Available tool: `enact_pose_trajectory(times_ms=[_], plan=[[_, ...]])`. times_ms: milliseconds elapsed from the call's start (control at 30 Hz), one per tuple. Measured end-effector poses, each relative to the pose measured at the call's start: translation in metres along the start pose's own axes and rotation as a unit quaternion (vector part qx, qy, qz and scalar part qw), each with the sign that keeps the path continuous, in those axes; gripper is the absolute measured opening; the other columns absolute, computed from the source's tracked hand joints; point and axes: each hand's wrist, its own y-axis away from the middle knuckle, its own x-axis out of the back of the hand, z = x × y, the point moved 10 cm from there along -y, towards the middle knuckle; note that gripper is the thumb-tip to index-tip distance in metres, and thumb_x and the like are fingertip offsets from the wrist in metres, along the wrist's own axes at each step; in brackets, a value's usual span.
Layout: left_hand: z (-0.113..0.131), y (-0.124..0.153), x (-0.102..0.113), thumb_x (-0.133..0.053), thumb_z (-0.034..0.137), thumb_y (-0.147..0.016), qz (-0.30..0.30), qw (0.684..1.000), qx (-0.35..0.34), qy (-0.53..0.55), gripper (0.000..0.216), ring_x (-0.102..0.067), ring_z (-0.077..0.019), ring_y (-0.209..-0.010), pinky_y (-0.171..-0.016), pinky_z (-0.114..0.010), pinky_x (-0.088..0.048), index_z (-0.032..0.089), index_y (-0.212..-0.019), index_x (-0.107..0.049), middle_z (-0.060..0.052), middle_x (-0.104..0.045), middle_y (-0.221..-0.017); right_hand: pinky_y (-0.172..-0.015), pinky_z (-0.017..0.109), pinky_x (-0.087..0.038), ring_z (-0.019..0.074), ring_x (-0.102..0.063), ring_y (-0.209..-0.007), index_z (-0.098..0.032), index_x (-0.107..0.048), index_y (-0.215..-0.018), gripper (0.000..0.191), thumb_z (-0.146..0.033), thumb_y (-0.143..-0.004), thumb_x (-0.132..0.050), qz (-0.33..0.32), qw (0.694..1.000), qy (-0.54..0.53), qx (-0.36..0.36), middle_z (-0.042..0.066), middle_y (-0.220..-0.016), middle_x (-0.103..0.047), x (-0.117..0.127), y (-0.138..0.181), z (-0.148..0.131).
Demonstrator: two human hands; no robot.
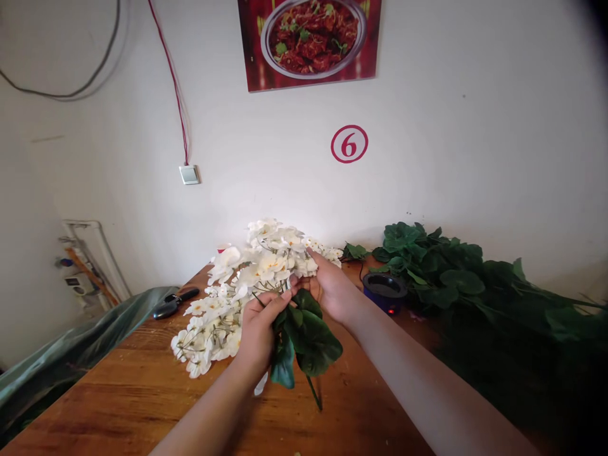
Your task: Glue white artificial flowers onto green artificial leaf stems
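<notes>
1. Right at 3 o'clock from the hands sits a small round pot (380, 304), dark blue, with a red light on its front; its inside is dark, and what it holds cannot be made out.
2. The flower bunch (306, 304) is between both hands above the wooden table (142, 392). Its long axis slants from about 11 o'clock to 5 o'clock: white blossoms (273, 263) at the upper end, green leaves hanging toward 5, and a bare stem tip (316, 399) pointing to 5.
3. The left hand (259, 323) is closed, pinching the bunch where stems meet leaves.
4. The right hand (330, 288) is curled under the blossoms, thumb raised against petals; whether it grips them cannot be told.
5. A white flower heap (209, 335) lies at 8 o'clock, close by; where it parts from the bunch is unclear.
6. A black-handled tool (173, 304) rests at 9 o'clock, and a leaf pile (456, 272) at 2 to 3 o'clock, beyond the pot.
</notes>
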Motion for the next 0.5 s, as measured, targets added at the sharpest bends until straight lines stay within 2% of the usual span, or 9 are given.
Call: enact_pose_trajectory(times_ms=[100, 200, 300, 400, 500], plan=[[0.001, -0.002, 0.003, -0.082, 0.035, -0.063, 0.021, 0.999, 0.003, 0.032, 0.03, -0.056, -0.0114, -0.049, -0.051, -0.022, -0.043, 0.013, -0.057, -0.063, -0.001, -0.063, -0.055, -0.047, 0.028, -0.048, 0.0151, -0.051, -0.042, -0.018, -0.056, -0.086, 0.041, -0.051, -0.098, -0.033, 0.004, 0.998, -0.02, -0.062, 0.0, -0.053, -0.056, 0.004, -0.002, 0.01], [0.001, -0.005, 0.01, -0.082, 0.034, -0.062, 0.059, 0.996, -0.005, 0.065, 0.028, -0.056, -0.0115, -0.051, -0.053, -0.022, -0.045, 0.015, -0.06, -0.061, 0.001, -0.063, -0.058, -0.039, 0.021, -0.038, 0.0115, -0.041, -0.037, -0.021, -0.049, -0.083, 0.032, -0.047, -0.097, -0.037, 0.004, 0.998, -0.048, -0.039, -0.004, -0.049, -0.047, 0.007, -0.005, 0.006], [-0.002, -0.01, 0.022, -0.079, 0.033, -0.065, 0.1, 0.992, -0.025, 0.069, 0.023, -0.06, -0.0125, -0.061, -0.061, -0.022, -0.048, 0.016, -0.07, -0.065, 0.0, -0.066, -0.068, -0.036, 0.017, -0.028, 0.0097, -0.034, -0.036, -0.023, -0.044, -0.08, 0.027, -0.042, -0.098, -0.038, 0.014, 0.998, -0.062, -0.017, -0.007, -0.047, -0.042, 0.01, -0.009, 0.004], [-0.006, -0.013, 0.023, -0.075, 0.036, -0.071, 0.093, 0.995, -0.035, 0.029, 0.023, -0.063, -0.015, -0.074, -0.069, -0.023, -0.049, 0.015, -0.08, -0.07, -0.002, -0.068, -0.078, -0.035, 0.018, -0.029, 0.0103, -0.036, -0.036, -0.023, -0.042, -0.078, 0.032, -0.046, -0.099, -0.033, 0.058, 0.995, -0.06, -0.046, -0.006, -0.047, -0.042, 0.021, -0.013, 0.014], [-0.008, -0.012, 0.019, -0.073, 0.036, -0.074, 0.078, 0.996, -0.035, 0.019, 0.021, -0.064, -0.0169, -0.082, -0.075, -0.025, -0.05, 0.015, -0.081, -0.071, -0.003, -0.069, -0.085, -0.036, 0.02, -0.034, 0.0113, -0.042, -0.037, -0.022, -0.046, -0.08, 0.035, -0.047, -0.099, -0.031, 0.119, 0.99, -0.043, -0.062, -0.005, -0.049, -0.047, 0.039, -0.018, 0.023]])
